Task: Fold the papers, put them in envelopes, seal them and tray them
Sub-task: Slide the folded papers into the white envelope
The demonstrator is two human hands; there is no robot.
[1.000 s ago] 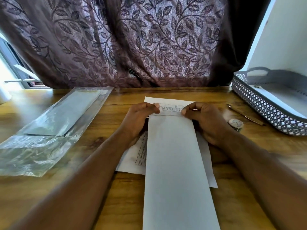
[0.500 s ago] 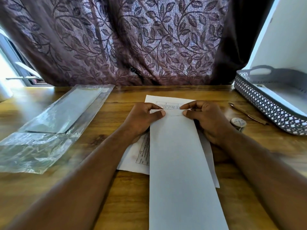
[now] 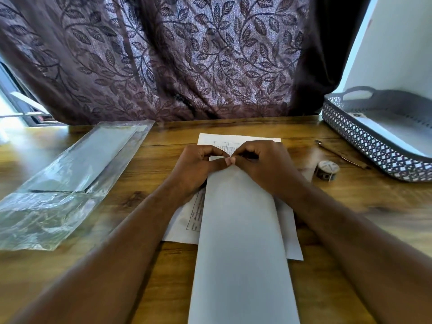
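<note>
A long white envelope (image 3: 240, 242) lies lengthwise on the wooden table in front of me, on top of a printed sheet of paper (image 3: 191, 220) whose far edge shows beyond my hands. My left hand (image 3: 198, 167) and my right hand (image 3: 261, 164) meet at the envelope's far end, fingers curled. The thumbs and fingertips of both hands pinch that far edge together at its middle. A grey lattice tray (image 3: 374, 146) stands at the right with a white envelope lying in it.
A clear plastic sleeve holding envelopes (image 3: 74, 174) lies at the left. A small round tape roll (image 3: 327, 170) and a thin pen-like tool (image 3: 339, 154) lie between my right hand and the tray. A patterned curtain hangs behind the table.
Both hands have slid inward along the envelope's far edge until their fingertips meet at the middle. The envelope and paper have stayed in place.
</note>
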